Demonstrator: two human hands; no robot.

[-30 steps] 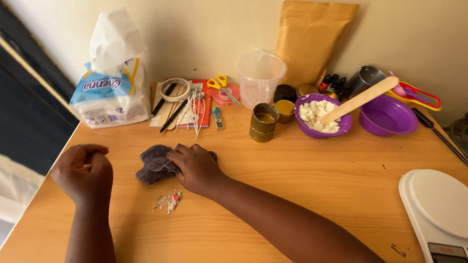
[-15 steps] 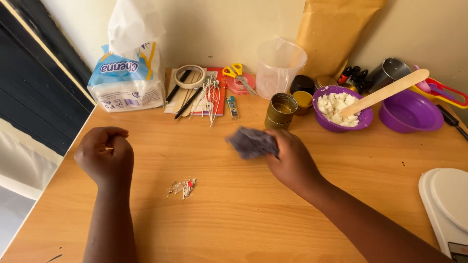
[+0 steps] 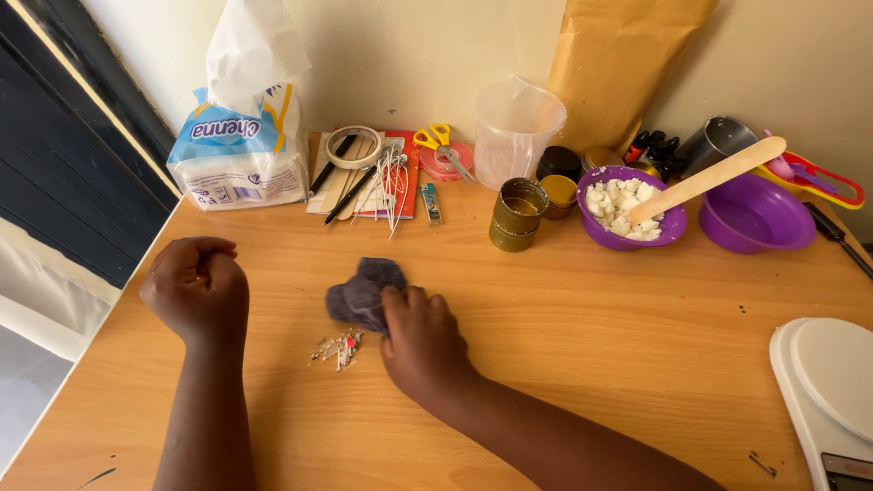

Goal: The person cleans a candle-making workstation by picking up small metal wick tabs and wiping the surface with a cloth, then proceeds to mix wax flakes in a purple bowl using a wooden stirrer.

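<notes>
My right hand (image 3: 423, 341) presses a crumpled dark grey cloth (image 3: 360, 293) flat against the wooden table (image 3: 582, 309), fingers curled over its right part. Just left of and below the cloth lies a small pile of tiny scraps (image 3: 337, 346) with red and pale bits. My left hand (image 3: 197, 288) rests on the table to the left as a closed fist, holding nothing I can see, about a hand's width from the cloth.
Along the back wall stand a blue-and-white bag (image 3: 238, 145), tape roll (image 3: 353, 146), pens, yellow-handled scissors (image 3: 438, 142), a clear jug (image 3: 515, 130), gold tins (image 3: 517, 213), a purple bowl of white chunks (image 3: 632, 206) with a wooden stick (image 3: 705, 179), another purple bowl (image 3: 754, 214), and a brown bag (image 3: 618, 64). A white scale (image 3: 832, 382) sits right.
My right hand has swept the cloth from the table's middle-right back to the left, near the small pile of scraps. The left fist has stayed put.
</notes>
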